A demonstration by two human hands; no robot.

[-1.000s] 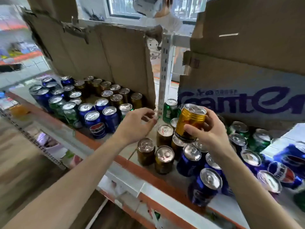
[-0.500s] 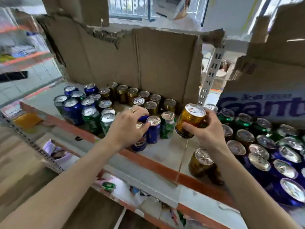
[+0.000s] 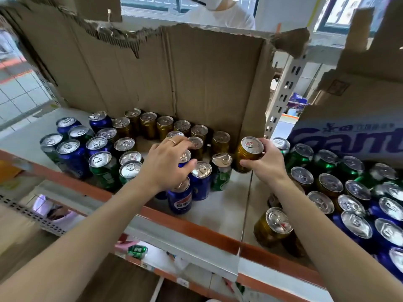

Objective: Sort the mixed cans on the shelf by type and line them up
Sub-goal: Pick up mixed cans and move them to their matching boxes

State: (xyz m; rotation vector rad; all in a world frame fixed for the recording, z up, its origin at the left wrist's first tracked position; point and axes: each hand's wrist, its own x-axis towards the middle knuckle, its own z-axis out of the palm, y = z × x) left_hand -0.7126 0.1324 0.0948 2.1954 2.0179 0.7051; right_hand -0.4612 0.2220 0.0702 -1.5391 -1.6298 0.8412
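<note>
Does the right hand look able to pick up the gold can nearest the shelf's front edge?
Probably not yet: the right hand grips a tilted gold can. The front gold can stands uncovered, close beside that forearm.

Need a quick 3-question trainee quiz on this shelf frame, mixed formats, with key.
1. Which colour can does the right hand hold? A blue, B gold, C green.
2. True or false: a row of gold cans stands along the cardboard backing.
3. Fill in: the left hand grips a ___ can.
Key: 1 B, the gold can. 2 true. 3 blue; the blue can sits under its fingers.
</note>
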